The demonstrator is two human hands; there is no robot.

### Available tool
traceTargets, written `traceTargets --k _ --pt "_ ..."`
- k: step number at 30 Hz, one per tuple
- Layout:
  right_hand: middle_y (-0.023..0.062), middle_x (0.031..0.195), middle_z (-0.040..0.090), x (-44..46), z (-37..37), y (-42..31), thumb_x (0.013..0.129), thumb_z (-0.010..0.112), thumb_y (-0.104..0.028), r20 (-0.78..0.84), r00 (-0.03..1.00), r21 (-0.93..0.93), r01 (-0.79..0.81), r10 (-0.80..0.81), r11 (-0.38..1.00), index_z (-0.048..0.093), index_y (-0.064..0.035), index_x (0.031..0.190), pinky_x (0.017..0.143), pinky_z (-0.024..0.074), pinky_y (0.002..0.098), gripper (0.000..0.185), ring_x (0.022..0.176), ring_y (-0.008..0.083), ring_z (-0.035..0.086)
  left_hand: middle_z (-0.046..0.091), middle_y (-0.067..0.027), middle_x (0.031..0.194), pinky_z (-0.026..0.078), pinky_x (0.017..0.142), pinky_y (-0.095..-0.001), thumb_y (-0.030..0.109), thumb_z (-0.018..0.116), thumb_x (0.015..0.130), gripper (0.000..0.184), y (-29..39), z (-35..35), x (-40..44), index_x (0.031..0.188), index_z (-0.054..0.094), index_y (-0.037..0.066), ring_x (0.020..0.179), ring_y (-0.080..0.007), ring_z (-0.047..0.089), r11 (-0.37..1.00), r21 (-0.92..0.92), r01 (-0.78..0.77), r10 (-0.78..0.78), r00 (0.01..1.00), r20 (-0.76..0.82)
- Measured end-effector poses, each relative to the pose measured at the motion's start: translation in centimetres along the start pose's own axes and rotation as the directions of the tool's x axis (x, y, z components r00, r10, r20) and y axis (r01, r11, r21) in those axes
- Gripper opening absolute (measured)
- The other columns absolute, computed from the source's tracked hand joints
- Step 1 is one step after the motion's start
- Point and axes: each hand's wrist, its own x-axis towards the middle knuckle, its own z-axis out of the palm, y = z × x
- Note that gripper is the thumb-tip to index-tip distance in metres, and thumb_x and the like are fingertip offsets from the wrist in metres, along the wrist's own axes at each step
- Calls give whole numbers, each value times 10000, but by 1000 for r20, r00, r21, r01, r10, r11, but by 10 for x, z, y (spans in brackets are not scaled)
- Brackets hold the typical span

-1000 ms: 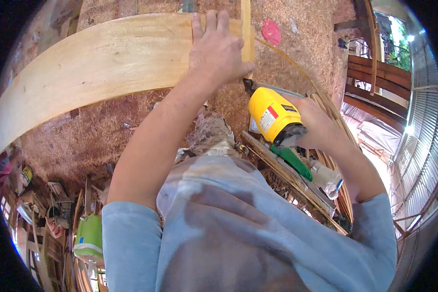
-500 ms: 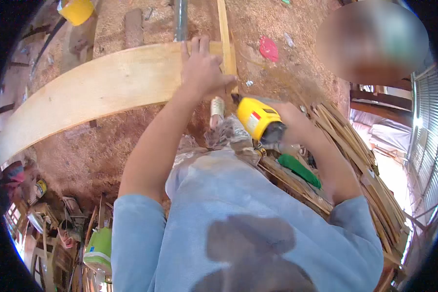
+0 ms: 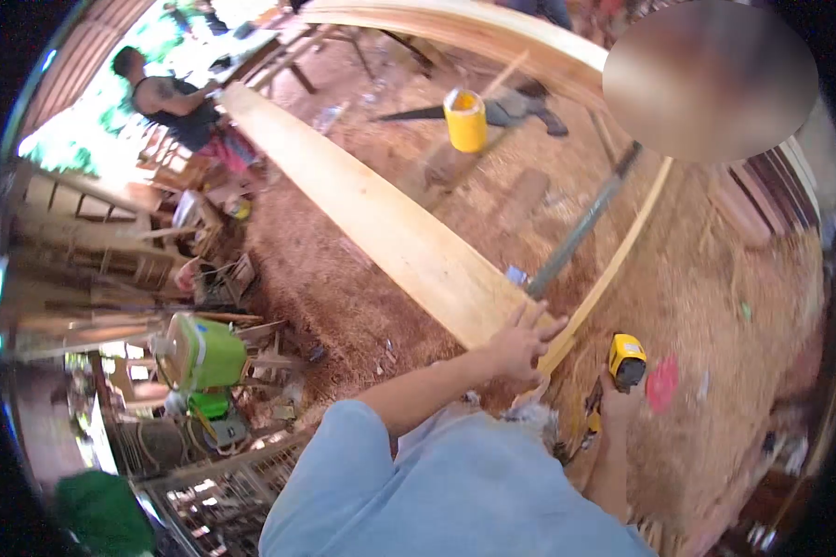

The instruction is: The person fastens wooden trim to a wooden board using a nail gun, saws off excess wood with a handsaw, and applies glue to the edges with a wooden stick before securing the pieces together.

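Observation:
A long, pale wooden board [image 3: 372, 218] runs from my body toward the far left. On its near end rests my left hand [image 3: 518, 351], its fingers spread and lying over the wood. A narrow wooden strip [image 3: 622, 269] meets the board near that hand and stretches away to the upper right. To the right of the joint, my right hand [image 3: 615, 401] is closed round a yellow and black power drill [image 3: 627, 349], held apart from the wood. Part of the drill's grip is hidden by the fingers.
Another person [image 3: 176, 107] is at the board's far end. A yellow bucket [image 3: 466, 123] stands beyond the board, near a dark metal pipe [image 3: 585, 218]. A green and white container [image 3: 204, 353] is at left. Red plastic [image 3: 662, 382] lies on the ground at right.
My view has swung left, bringing the board's far end and another person into sight. The drill has moved away from the joint to the right. My left hand stays at the board's end.

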Motion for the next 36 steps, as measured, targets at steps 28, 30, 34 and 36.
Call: traceTargets --k 28,30,34,36 --pt "10 827 623 24 102 32 803 802 -114 181 969 440 -232 167 868 576 -76 995 631 501 303 299 703 150 620 526 -128 1363 153 1129 -677 188 599 821 639 30 20 -14 1439 461 99 1447 -324 282 964 -25 263 -264 959 -101" --pt "10 814 622 28 99 42 806 794 -117 185 973 380 -201 139 903 592 -67 990 642 500 320 278 714 161 621 523 -135 1366 157 1122 -676 265 581 891 603 35 33 -24 1447 447 72 1428 -317 313 958 -16 288 -285 939 -194" --pt "19 810 633 39 100 75 805 789 -106 104 984 270 -166 143 948 616 -56 989 645 499 334 257 713 170 621 512 -131 1388 151 1123 -678 357 535 952 587 54 23 -57 1442 442 49 1422 -312 319 954 -92 284 -297 931 -210" --pt "27 820 651 35 99 63 805 782 -93 96 982 281 -182 161 942 635 -51 993 645 501 323 242 709 173 624 457 -109 1461 144 1117 -692 418 522 962 612 61 10 -75 1441 441 46 1438 -306 295 957 -54 285 -289 950 -114"
